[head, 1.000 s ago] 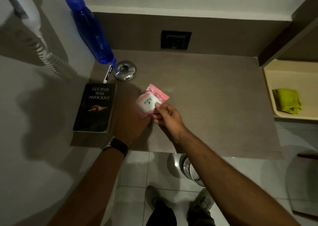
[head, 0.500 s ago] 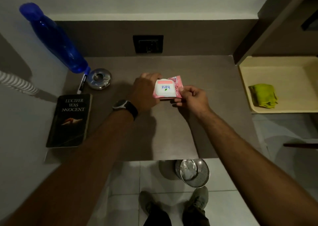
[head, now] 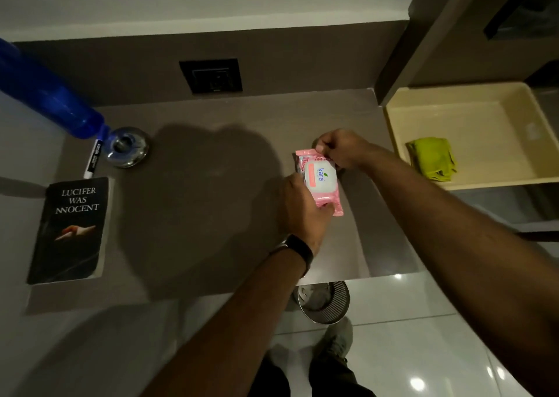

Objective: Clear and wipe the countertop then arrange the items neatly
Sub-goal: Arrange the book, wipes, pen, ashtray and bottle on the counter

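Pink plastic wipes pack (head: 321,179) gripped at its near end by left hand (head: 302,212), right hand (head: 341,150) pinching far end, brown bench (head: 211,215) right side.

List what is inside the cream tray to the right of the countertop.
The cream tray holds one crumpled green cloth, near its front left corner. The rest of its visible floor shows nothing else. Anything under the cloth is covered, and the tray's front right corner runs out of view.
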The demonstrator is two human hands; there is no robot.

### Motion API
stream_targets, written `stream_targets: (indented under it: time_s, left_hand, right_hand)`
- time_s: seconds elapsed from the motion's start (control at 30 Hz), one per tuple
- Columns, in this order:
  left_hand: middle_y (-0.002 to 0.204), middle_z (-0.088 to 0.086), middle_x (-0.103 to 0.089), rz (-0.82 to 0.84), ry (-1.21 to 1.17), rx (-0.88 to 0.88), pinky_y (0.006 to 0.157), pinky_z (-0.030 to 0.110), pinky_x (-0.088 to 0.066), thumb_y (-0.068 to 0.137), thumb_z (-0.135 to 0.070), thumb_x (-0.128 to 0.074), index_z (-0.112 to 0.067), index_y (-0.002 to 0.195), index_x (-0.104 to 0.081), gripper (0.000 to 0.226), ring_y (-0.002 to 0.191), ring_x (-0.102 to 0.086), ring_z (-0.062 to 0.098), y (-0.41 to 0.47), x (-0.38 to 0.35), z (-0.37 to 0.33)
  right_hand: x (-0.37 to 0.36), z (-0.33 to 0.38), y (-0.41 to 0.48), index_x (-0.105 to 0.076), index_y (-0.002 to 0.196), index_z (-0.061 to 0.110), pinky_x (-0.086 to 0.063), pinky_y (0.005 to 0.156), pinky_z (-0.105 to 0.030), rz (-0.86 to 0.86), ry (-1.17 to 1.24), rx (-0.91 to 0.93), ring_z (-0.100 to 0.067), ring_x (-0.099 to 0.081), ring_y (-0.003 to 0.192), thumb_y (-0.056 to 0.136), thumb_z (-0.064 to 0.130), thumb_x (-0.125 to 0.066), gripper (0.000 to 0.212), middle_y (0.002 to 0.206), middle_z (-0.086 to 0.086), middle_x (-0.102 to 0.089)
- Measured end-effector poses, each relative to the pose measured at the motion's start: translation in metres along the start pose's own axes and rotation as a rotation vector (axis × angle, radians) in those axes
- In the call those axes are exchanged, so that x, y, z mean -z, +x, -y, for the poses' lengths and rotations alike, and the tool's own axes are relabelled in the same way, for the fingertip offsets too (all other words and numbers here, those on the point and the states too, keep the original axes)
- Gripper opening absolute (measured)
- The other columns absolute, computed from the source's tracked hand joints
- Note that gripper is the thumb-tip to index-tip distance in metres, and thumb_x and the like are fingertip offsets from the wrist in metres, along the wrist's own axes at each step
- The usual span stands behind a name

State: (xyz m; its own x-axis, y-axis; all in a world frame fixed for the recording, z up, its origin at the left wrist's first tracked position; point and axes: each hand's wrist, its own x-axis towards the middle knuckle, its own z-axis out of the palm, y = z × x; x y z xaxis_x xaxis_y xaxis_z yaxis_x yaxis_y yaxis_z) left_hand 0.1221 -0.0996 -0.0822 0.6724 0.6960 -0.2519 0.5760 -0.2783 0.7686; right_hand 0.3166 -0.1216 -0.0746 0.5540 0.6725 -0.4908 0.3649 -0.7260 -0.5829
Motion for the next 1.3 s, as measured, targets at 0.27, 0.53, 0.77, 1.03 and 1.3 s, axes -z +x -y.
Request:
stream_targets:
  time_s: [0.27, 0.53, 0.77, 1.03, 1.3]
  left_hand:
    - [0.135, 0.01, -0.062, 0.01, 0.048, 0.058, 0.106, 0.043, -0.051, 0.08, -0.025, -0.09, -0.007, 0.138, -0.056, 0.07, 0.128, -0.056, 0.026, 0.001, -0.004, 0.001]
    - [0.128, 0.008, -0.064, -0.169, 0.104, 0.046, 0.092, 0.028, -0.044, 0.093, -0.051, -0.073, -0.007, 0.127, -0.064, 0.056, 0.121, -0.058, 0.025, 0.0, 0.046, 0.011]
    - [0.118, 0.025, -0.066, -0.527, 0.277, 0.125, 0.106, 0.048, -0.045, 0.102, -0.023, -0.062, 0.002, 0.112, -0.068, 0.027, 0.115, -0.06, 0.042, 0.02, 0.19, 0.126]
    - [0.143, 0.037, -0.047, -0.49, 0.487, 0.548, 0.119, 0.052, -0.031, 0.102, -0.015, -0.051, 0.015, 0.136, -0.048, 0.046, 0.134, -0.044, 0.052, 0.03, 0.299, 0.234]
    - [0.152, 0.033, -0.039, -0.399, 0.538, 0.569, 0.124, 0.048, -0.023, 0.102, -0.014, -0.059, 0.012, 0.145, -0.04, 0.054, 0.142, -0.037, 0.046, 0.052, 0.317, 0.234]
  right_hand:
    - [-0.01, -0.009, 0.003, -0.073, 0.1, 0.022, -0.048, 0.059, -0.021, -0.075, -0.108, 0.048, -0.009, -0.068, 0.08, 0.104, 0.025, -0.062, 0.012, 0.1, 0.0, -0.075]
    - [-0.009, 0.004, -0.018, -0.068, 0.115, 0.015, -0.057, 0.078, -0.035, -0.277, -0.124, -0.056, -0.025, -0.07, 0.094, 0.101, 0.035, -0.066, 0.025, 0.105, -0.007, -0.07]
    - [-0.089, 0.089, -0.065, -0.072, 0.097, 0.01, -0.052, 0.083, -0.038, -0.561, -0.026, 0.245, -0.027, -0.066, 0.092, 0.094, 0.023, -0.074, 0.014, 0.101, -0.01, -0.071]
    - [-0.283, 0.212, -0.052, -0.081, 0.094, 0.012, -0.053, 0.081, -0.029, 0.095, 0.441, 0.115, -0.012, -0.067, 0.087, 0.09, 0.031, -0.081, 0.019, 0.088, 0.003, -0.073]
    - [-0.332, 0.302, -0.025, -0.076, 0.116, 0.002, -0.054, 0.085, -0.031, 0.095, 0.488, -0.045, -0.034, -0.072, 0.109, 0.097, 0.021, -0.07, 0.028, 0.118, -0.019, -0.075]
